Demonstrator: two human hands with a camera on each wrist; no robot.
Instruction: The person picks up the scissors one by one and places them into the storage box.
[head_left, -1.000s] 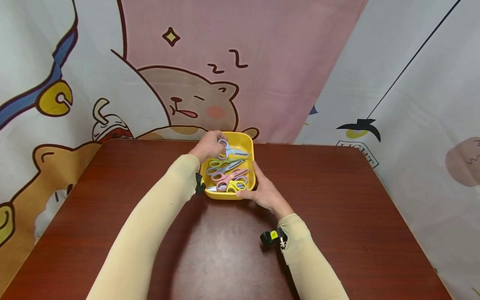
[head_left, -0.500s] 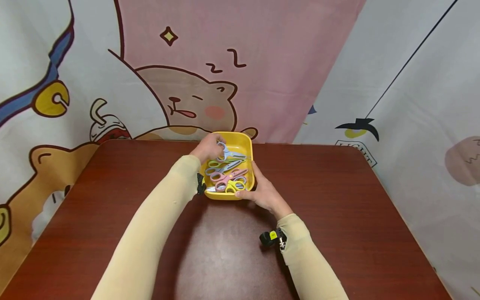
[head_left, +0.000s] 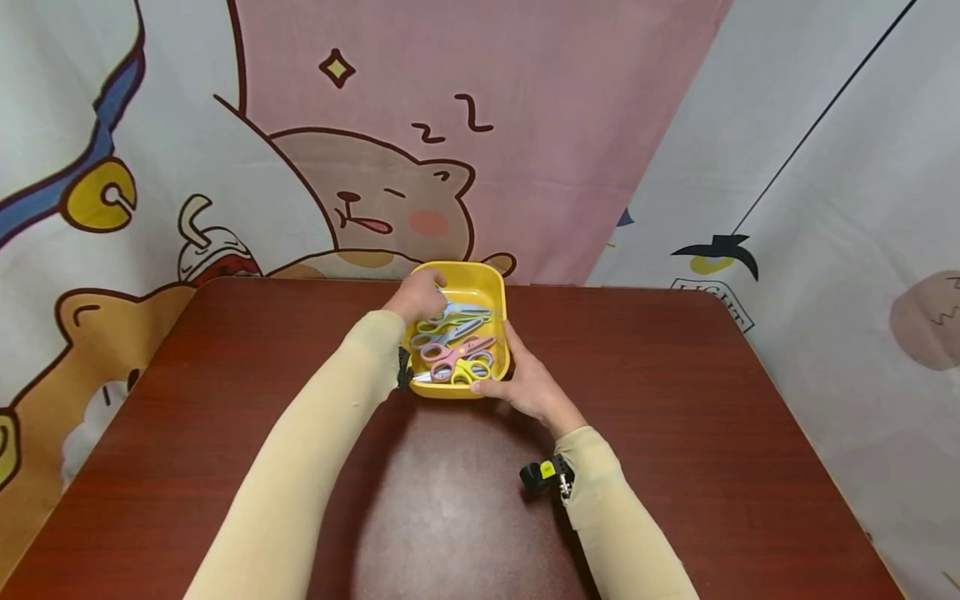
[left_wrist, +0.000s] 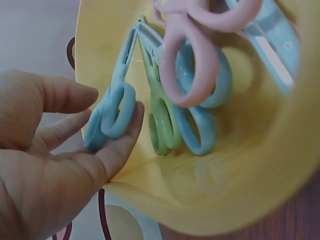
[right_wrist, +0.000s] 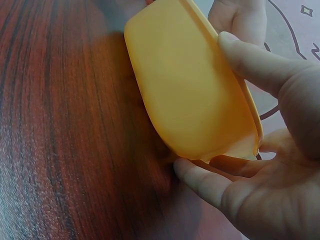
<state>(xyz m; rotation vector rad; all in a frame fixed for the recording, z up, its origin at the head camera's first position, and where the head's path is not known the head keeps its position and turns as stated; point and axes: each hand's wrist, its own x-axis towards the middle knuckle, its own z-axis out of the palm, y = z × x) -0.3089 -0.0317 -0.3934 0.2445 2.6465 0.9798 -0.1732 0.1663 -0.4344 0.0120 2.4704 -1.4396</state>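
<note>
A yellow tray [head_left: 474,286] sits at the far middle of the table and holds several small scissors: light blue [head_left: 462,312], green [head_left: 433,325], pink [head_left: 457,352] and yellow [head_left: 470,372]. My left hand [head_left: 418,298] reaches in at the tray's far left. In the left wrist view, its thumb and fingers [left_wrist: 122,137] hold the handle loops of the light blue scissors [left_wrist: 112,115], which lie low against the green pair [left_wrist: 160,125]. My right hand [head_left: 525,383] grips the tray's near right corner, with the thumb [right_wrist: 255,60] on the rim and the fingers under the tray's wall [right_wrist: 190,95].
The dark red wooden table [head_left: 675,400] stretches wide on both sides and towards me. Cartoon-printed cloth hangs close behind the tray and along the right. A small black wrist camera [head_left: 543,473] sits on my right sleeve.
My left hand has lowered the light blue scissors from above the tray's far end down onto the other scissors. My right hand has stayed on the tray's corner.
</note>
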